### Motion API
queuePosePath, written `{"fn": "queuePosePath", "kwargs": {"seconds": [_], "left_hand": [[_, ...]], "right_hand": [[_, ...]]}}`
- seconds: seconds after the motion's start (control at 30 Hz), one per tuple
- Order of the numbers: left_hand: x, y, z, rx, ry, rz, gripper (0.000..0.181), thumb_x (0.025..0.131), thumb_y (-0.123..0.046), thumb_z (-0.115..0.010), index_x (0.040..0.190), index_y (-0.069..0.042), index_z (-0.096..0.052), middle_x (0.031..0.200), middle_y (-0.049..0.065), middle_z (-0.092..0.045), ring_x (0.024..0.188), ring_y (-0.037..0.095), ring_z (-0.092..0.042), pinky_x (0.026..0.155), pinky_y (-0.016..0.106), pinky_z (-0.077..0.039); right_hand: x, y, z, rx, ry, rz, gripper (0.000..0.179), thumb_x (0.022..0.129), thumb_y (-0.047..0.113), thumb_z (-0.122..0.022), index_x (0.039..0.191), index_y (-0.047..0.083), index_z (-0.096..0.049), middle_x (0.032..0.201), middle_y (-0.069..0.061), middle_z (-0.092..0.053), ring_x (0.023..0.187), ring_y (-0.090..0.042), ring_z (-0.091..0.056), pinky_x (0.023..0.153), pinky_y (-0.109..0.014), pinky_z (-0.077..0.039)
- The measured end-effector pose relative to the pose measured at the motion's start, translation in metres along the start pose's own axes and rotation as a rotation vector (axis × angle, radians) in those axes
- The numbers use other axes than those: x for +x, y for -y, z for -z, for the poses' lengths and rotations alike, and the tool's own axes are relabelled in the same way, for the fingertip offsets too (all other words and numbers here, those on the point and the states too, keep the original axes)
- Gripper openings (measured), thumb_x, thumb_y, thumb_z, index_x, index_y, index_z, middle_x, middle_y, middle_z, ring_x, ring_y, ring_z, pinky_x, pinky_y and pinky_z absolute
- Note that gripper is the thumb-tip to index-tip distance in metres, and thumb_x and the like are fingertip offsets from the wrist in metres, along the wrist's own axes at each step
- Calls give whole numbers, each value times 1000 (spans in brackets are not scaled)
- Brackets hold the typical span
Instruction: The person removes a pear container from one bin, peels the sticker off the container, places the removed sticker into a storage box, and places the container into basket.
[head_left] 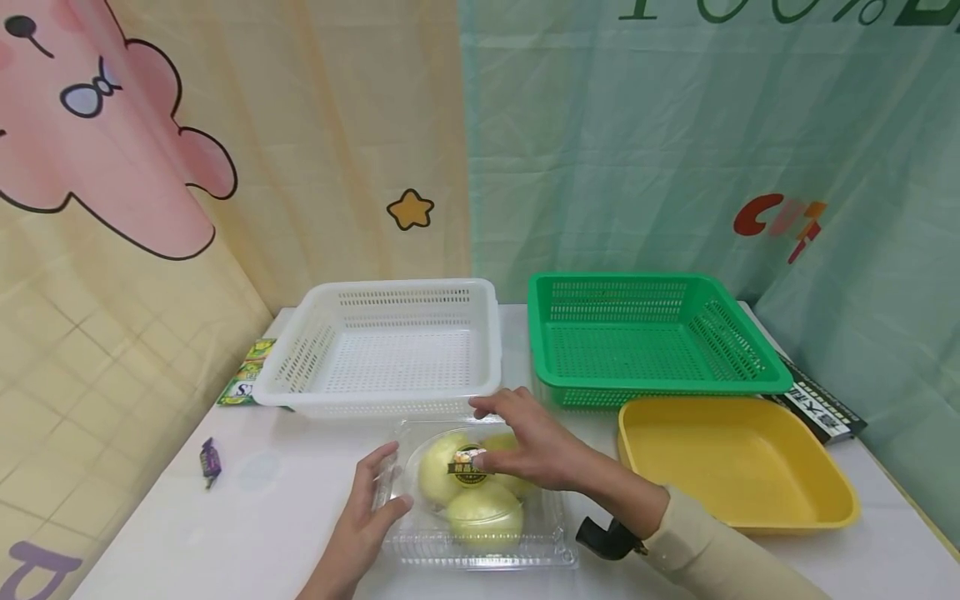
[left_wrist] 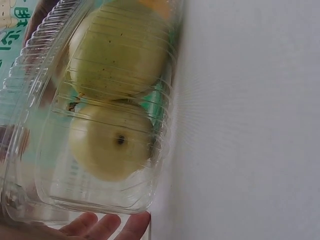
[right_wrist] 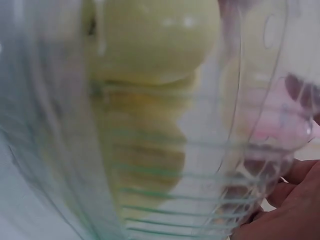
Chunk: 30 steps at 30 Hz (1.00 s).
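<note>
A clear plastic clamshell box (head_left: 543,533) lies near the front of the white table. Through it show round, pale yellow-green fruits (head_left: 485,518) that look like pears, and its lid bears a black and gold label (head_left: 470,475). My left hand (head_left: 363,512) holds the box's left side, thumb over the edge; its fingertips (left_wrist: 132,227) show by the box in the left wrist view. Over the lid reaches my right hand (head_left: 536,442), thumb at the label and fingers stretched toward the far edge. In the blurred right wrist view, the box hides much.
Behind the box stand a white basket (head_left: 378,404) and a green basket (head_left: 660,387). A yellow tub (head_left: 738,467) is at the right, beside a black packet (head_left: 821,404). Green packets (head_left: 243,379) lie by the white basket. A purple-wrapped candy (head_left: 211,462) lies at left.
</note>
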<state>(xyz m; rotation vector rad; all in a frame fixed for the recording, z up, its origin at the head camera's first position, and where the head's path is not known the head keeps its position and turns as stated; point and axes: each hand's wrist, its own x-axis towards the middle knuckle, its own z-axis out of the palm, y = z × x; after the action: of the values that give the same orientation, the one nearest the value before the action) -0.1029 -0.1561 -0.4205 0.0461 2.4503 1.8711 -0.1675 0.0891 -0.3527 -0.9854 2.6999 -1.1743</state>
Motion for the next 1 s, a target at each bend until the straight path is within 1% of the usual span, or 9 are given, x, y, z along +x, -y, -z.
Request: {"fn": "queuePosePath", "kwargs": {"seconds": [0.07, 0.2, 0.33, 0.43, 0.53, 0.77, 1.0], "left_hand": [[1, 0, 0, 2, 3, 11, 63, 89, -13, -56, 143, -25, -27, 153, 15, -22, 138, 44, -26, 101, 66, -30], [2, -1, 0, 5, 9, 23, 63, 89, -14, -56, 143, -25, -26, 154, 15, -21, 138, 45, -24, 100, 68, -31], [3, -2, -1, -1, 7, 20, 63, 89, -14, -56, 143, -24, -26, 153, 16, -22, 137, 44, -27, 100, 65, -33], [3, -2, -1, -12, 8, 20, 63, 89, -13, -56, 143, -24, -26, 153, 16, -22, 136, 44, -28, 100, 64, -34], [3, -3, -2, -16, 8, 30, 63, 89, -14, -56, 143, -24, -25, 153, 15, -22, 136, 43, -30, 101, 63, -35], [3, -1, -3, -18, 5, 41, 64, 89, -15, -56, 143, -26, -25, 153, 16, -23, 135, 42, -33, 103, 61, -36], [3, -1, -3, -9, 0, 38, 63, 89, -15, -57, 143, -27, -26, 152, 16, -24, 134, 41, -35, 101, 60, -38]], "right_hand": [[0, 0, 0, -18, 10, 8, 60, 79, 32, -74, 131, 11, -52, 118, 2, -59, 108, -17, -45, 91, -35, -42], [0, -1, -2, -50, 30, 12, 60, 79, 32, -73, 131, 13, -52, 115, 1, -59, 104, -18, -45, 88, -32, -42], [0, -3, -4, -73, 40, 10, 58, 79, 32, -73, 130, 14, -53, 113, 3, -59, 102, -14, -44, 87, -31, -42], [0, -5, -5, -79, 46, 11, 57, 78, 33, -73, 129, 14, -54, 113, 2, -60, 101, -12, -43, 87, -32, -42], [1, -7, -8, -90, 49, 14, 56, 78, 33, -73, 128, 15, -55, 112, 0, -61, 100, -12, -43, 86, -32, -41], [1, -10, -13, -117, 33, 27, 50, 77, 29, -74, 122, 13, -60, 111, 2, -61, 99, -10, -41, 84, -28, -40], [3, -10, -17, -169, 16, 50, 47, 75, 27, -75, 118, 11, -63, 102, 3, -62, 96, -10, -39, 82, -25, -38]]}}
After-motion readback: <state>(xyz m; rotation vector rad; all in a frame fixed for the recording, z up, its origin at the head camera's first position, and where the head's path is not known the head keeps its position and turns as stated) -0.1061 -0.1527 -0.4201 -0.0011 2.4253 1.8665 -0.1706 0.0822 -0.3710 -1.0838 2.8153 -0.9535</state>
